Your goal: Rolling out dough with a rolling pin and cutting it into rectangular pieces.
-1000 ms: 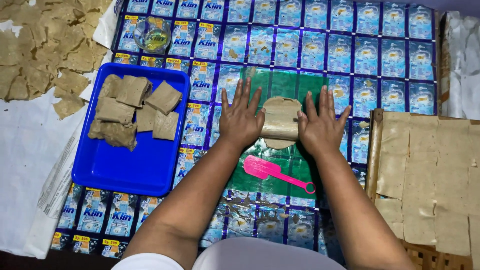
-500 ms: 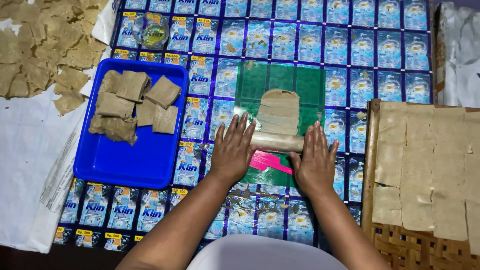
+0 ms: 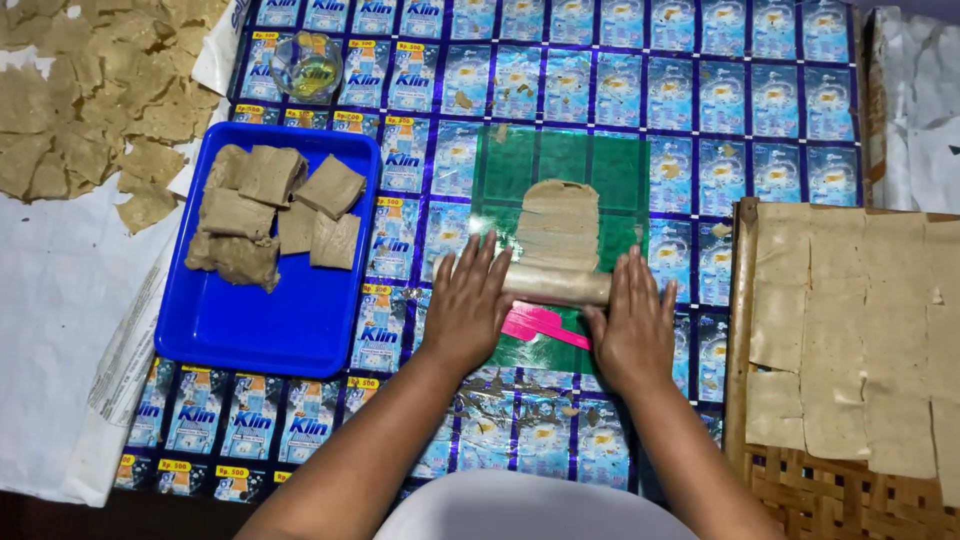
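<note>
Both palms lie flat, fingers spread, on a pale rolling pin (image 3: 557, 285): left hand (image 3: 468, 308), right hand (image 3: 630, 330); beyond it the dough strip (image 3: 560, 225) lies thin, ridged and soft on a green plastic sheet (image 3: 600, 160); uneven pressure could tear it or stick it to the pin; thick blocks fill the glossy blue tray (image 3: 255, 325)

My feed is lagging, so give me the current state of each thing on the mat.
Rolling pin: lying flat under both palms.
Dough strip: flattened on the green sheet.
Blue tray: holding dough blocks.
Pink scraper: lying idle.
Glass bowl: upright.
Left hand: open.
Right hand: open.
</note>
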